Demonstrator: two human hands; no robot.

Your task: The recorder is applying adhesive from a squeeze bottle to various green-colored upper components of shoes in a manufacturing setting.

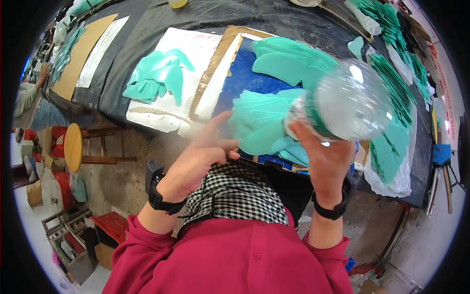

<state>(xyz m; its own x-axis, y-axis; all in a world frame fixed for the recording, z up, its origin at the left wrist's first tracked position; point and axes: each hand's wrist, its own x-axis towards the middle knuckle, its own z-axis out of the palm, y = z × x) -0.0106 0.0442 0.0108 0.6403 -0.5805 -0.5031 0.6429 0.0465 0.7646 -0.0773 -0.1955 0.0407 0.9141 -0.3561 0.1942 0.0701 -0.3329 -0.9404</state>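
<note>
My right hand (325, 159) is wrapped round a clear plastic bottle (355, 100) with a green band. The bottle is tilted above the table, its rounded clear end toward me, and motion blurs it. Beneath it lies a fanned stack of thin, flat teal-green pieces (259, 115) on a blue board (240, 68). At that stack's near left edge is my left hand (203, 152), index finger stretched out and the other fingers partly bent. A second fanned teal stack (281, 61) sits farther back on the board.
Left of the board, more teal pieces (159, 76) lie on a white sheet (196, 44). Several green stacks (391, 93) line the right side of the dark-covered table (147, 24). A wooden stool (73, 147) stands at left. Another person's hand (45, 70) shows at far left.
</note>
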